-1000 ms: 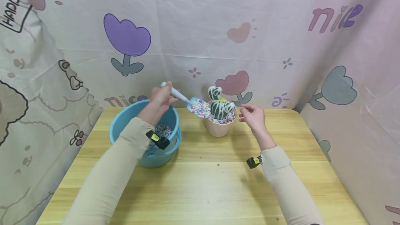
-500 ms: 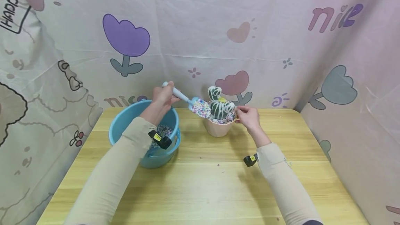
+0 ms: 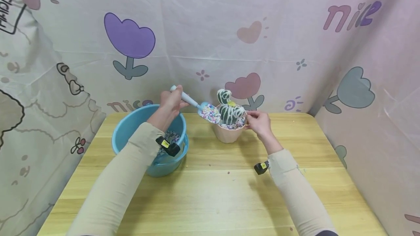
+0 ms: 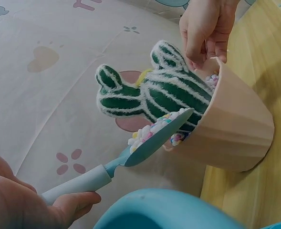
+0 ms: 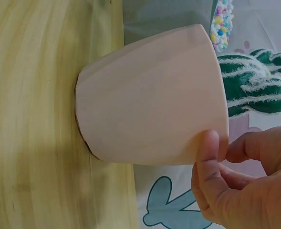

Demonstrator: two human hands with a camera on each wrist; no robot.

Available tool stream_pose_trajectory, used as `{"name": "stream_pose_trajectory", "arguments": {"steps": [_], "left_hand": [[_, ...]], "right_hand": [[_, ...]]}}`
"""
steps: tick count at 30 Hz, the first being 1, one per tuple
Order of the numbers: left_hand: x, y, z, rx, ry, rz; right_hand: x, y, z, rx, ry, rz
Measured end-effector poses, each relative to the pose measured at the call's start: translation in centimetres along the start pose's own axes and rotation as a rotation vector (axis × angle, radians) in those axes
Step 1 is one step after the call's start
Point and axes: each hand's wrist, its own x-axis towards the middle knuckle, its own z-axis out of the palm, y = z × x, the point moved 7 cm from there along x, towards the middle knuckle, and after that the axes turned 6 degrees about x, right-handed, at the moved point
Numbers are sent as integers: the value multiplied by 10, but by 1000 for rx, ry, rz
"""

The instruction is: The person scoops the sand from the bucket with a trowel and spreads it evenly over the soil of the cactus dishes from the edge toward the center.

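My left hand (image 3: 170, 102) grips the pale handle of a small blue shovel (image 4: 152, 143) heaped with pastel pebbles (image 3: 210, 113). The shovel's blade reaches the left rim of a pale pink flowerpot (image 3: 228, 134), close beside the cactus. A green cactus with white fuzzy stripes (image 3: 230, 114) and a yellow bit stands in the pot, with similar pebbles round its base. With thumb and fingers, my right hand (image 3: 260, 123) pinches the pot's right rim; the right wrist view shows this hand (image 5: 254, 176) holding the rim edge.
A blue bucket (image 3: 123, 134) with pebbles at its bottom stands on the wooden table (image 3: 216, 199), under my left forearm. A few stray pebbles lie on the table. A printed cloth (image 3: 197, 28) hangs right behind the pot.
My right hand has moved left from beside the pot and taken hold of its rim. The left hand and loaded shovel have shifted very slightly toward the pot.
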Motion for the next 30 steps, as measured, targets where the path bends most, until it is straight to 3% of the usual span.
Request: {"name": "stream_pose_trajectory", "arguments": {"steps": [6, 30], "left_hand": [[0, -1, 0, -10, 4, 0], [-1, -2, 3, -10, 12, 14]], "right_hand": [[-3, 1, 5, 73, -4, 21], [-9, 2, 8, 68, 13, 54]]}}
